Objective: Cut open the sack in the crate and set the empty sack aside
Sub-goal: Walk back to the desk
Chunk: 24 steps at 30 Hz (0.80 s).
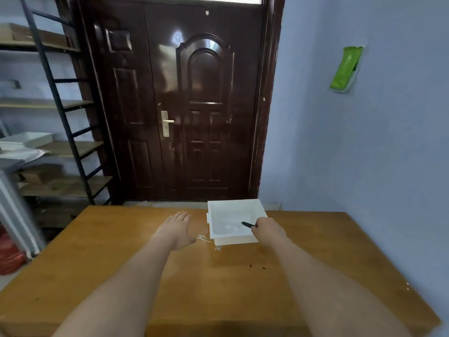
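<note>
Behind the dark door, your wooden worktop (121, 263) carries the white crate (233, 210); your right hand (268, 231) closes its grip on a black cutter (249, 224), tip aimed at the clear sack (229, 228) just ahead inside, while your left hand (176, 229) hovers open beside the crate, likely to steady it.

1. We see only our two forearms and hands; the rest of our body lies outside the view.
2. Our left hand (176, 229) is bare: no glove, ring or band shows on it.
3. Our right hand (268, 231) is bare too, with nothing worn on the knuckles or fingers that we can make out.
4. Both forearms are uncovered along their whole visible length, from the wrists down to the bottom edge of the view; no sleeve or cuff appears anywhere.
5. Neither wrist carries a watch, bracelet or strap.
6. The wide lens makes our forearms look long and broad near the bottom edge, narrowing toward the wrists.
</note>
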### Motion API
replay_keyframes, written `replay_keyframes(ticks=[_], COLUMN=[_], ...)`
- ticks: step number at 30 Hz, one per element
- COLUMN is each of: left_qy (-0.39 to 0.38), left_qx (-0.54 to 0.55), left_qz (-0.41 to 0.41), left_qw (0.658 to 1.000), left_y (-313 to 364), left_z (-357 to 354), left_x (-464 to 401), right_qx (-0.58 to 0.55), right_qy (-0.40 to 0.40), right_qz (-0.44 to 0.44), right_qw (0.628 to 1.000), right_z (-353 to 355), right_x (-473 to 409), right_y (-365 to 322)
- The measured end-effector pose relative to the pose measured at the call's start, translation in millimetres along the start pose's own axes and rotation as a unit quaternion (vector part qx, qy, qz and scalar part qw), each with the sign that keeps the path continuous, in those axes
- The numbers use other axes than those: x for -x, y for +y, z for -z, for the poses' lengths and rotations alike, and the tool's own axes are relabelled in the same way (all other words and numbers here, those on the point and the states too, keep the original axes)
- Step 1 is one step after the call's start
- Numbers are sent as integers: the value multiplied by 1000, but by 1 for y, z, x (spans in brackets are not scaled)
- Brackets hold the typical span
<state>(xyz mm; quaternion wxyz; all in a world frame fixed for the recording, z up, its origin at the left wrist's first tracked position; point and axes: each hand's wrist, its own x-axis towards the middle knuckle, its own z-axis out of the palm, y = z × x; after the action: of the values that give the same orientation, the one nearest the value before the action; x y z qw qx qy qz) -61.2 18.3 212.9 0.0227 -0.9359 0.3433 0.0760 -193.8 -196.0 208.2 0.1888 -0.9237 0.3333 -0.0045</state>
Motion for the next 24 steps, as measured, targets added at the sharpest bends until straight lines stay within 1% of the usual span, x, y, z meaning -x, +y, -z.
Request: replay_keyframes(ticks=[6, 11, 15, 20, 24], left_qy=[7, -33, -65, -118, -144], left_qx=[-7, 7, 12, 14, 26], left_qz=[37, 41, 36, 18, 8], left_qw=[999, 999, 997, 993, 989], left_y=[7, 19, 23, 21, 16], left_z=[8, -14, -35, -66, -91], left_x=[-53, -85, -110, -136, -151], right_qx=[-22, -26, -45, -33, -39], right_qy=[-28, -88, -121, -170, -197], right_qz=[13, -5, -23, -68, -117], right_qw=[999, 996, 991, 983, 973], right_z=[-13, -46, -76, -127, -177], right_x=[-63, -91, -108, -112, -109], right_y=[12, 31, 39, 44, 45])
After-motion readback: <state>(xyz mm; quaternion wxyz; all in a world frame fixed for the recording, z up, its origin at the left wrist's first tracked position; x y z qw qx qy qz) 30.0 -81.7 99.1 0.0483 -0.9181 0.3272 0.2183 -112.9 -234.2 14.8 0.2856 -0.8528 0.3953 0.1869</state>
